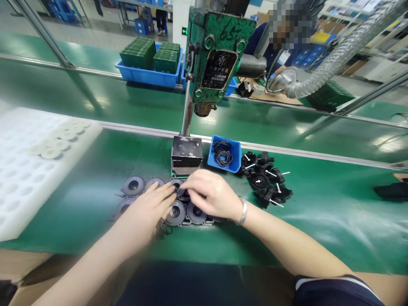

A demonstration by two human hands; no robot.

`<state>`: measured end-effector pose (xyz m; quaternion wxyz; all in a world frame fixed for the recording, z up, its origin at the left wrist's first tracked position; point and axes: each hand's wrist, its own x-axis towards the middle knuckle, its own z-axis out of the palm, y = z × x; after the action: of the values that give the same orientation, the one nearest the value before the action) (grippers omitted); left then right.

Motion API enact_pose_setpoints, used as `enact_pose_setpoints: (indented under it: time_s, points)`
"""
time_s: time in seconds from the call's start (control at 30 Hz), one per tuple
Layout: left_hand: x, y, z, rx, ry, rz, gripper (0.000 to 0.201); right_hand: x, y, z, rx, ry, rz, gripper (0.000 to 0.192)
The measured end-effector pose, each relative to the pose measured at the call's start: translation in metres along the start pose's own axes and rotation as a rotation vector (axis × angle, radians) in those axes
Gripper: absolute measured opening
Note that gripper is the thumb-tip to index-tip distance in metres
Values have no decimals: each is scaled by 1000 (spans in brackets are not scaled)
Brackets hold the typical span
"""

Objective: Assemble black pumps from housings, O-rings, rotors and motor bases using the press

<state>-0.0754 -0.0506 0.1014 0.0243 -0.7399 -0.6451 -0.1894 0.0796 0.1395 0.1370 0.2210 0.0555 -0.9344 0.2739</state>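
Note:
Several grey round housings (175, 213) with dark centre holes stand in two rows on the green bench. My left hand (154, 202) lies over them from the left, fingers stretched out, its fingertips at a back-row housing (177, 187). A tangle of thin black rings or cords (163, 228) shows below its palm; whether the hand holds it I cannot tell. From the right, my right hand (213, 193) reaches over the same back-row housing, thumb and index finger drawn together. Anything between these fingertips is too small to make out. Both hands hide some of the housings.
A green press head (219, 57) hangs above a black block (187, 148). Behind my right hand stands a blue bin (237, 159) of thin black rings, beside black parts (258, 181) with white sticks. A white foam tray (19, 170) lies left. Across the bench, a person (255, 38) works.

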Motion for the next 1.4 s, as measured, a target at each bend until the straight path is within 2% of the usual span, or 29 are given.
enact_pose_setpoints:
  time_s: [0.03,0.1,0.2,0.3,0.4,0.47,0.6,0.63,0.7,0.8,0.9,1.1,1.23,1.4]
  points:
    - [2,1,-3,-48,47,-45,37,1,-5,-5,90,12,99,19]
    - [9,4,-10,-155,121,-151,34,2,-15,-11,318,-73,270,18]
    - [21,12,-15,-279,135,-249,27,0,-25,-8,567,-218,397,26]
    - [29,18,-12,-340,92,-267,30,-4,-26,-3,656,-147,485,33]
    - [27,20,-8,-388,34,-263,41,-9,-19,-8,736,-103,585,37]
    - [22,18,-7,-393,43,-281,46,-13,-12,-15,625,-52,615,32]
    - [20,11,-6,-283,181,-303,45,-18,8,-22,109,4,537,20]
    - [21,10,-5,-246,178,-264,44,-19,13,-21,16,-12,513,19]
    - [25,10,-1,-183,89,-123,44,-20,20,-18,-99,-40,482,20]
    - [33,15,7,-106,-102,72,50,-21,26,-12,-189,-51,456,19]
    - [37,17,11,-45,-180,132,58,-25,28,-9,-250,-44,400,10]
    - [38,14,10,35,-259,173,68,-32,33,-15,-436,-194,181,31]
    - [38,15,13,77,-253,180,68,-30,31,-20,-556,-265,77,34]
    - [39,16,15,101,-264,189,59,-30,32,-23,-569,-293,17,29]
